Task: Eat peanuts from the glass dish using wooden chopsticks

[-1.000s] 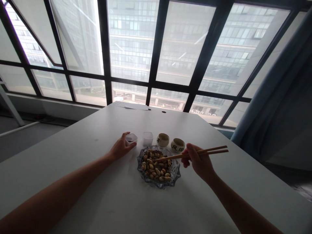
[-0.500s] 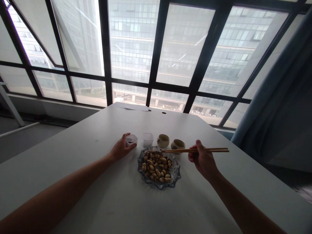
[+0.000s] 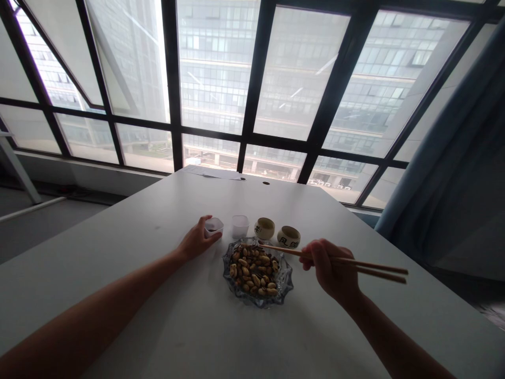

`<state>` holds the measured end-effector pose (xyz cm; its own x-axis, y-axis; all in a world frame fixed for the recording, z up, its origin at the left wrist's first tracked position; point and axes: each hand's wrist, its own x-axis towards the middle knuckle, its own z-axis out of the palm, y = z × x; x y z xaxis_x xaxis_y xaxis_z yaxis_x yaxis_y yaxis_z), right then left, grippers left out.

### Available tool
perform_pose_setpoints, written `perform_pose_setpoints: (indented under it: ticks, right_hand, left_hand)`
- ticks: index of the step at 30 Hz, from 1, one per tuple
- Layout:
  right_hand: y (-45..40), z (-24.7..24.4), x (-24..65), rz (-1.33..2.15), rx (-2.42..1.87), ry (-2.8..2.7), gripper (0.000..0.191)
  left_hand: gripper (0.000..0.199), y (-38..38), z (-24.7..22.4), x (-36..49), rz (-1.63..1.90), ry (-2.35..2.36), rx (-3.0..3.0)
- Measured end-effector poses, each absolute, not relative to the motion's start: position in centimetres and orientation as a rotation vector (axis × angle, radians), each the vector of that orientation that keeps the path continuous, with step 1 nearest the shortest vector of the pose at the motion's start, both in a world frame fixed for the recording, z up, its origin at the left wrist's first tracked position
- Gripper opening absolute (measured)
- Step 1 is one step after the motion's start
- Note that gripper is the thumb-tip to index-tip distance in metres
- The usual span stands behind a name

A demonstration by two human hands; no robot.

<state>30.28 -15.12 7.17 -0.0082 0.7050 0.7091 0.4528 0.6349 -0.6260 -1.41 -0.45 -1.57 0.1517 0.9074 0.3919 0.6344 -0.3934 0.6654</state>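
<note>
My left hand (image 3: 199, 237) is closed round the left side of a small clear plastic cup (image 3: 214, 227) with something dark at its bottom. My right hand (image 3: 333, 268) grips a pair of wooden chopsticks (image 3: 381, 269). Their tips reach over the back rim of a scalloped glass bowl (image 3: 286, 295), near its contents. Pale nuts in shells (image 3: 255, 279) fill much of the bowl, with small dark pieces among them towards the back. Whether the tips hold anything is too small to tell.
Behind the bowl stand a second clear plastic cup (image 3: 240, 226) and two cream cups with dark writing, one left (image 3: 264, 228) and one right (image 3: 288, 237). Papers (image 3: 219, 173) lie at the white table's (image 3: 165, 310) far end, before windows. A blue curtain (image 3: 445, 142) hangs on the right.
My right hand has moved slightly right and down, so the chopsticks now slant, with their back ends lower and nearer me. My left hand still holds the cup.
</note>
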Motion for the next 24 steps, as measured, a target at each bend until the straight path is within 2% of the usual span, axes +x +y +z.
perform_pose_setpoints:
  ticks: [5, 13, 24]
  right_hand:
    - [-16.8, 8.0, 29.0, 0.062, -0.782, -1.999, 0.039]
    - [-15.9, 7.9, 29.2, 0.227, -0.886, -1.672, 0.041]
    - [-15.5, 7.0, 27.0, 0.23, -0.888, -1.547, 0.046]
  left_hand:
    - [0.071, -0.6, -1.6, -1.4, 1.198, 1.442, 2.144]
    - [0.05, -0.5, -2.1, -1.2, 1.563, 1.076, 2.377]
    - [0.057, -1.0, -1.7, -0.9, 1.45, 1.178, 2.384]
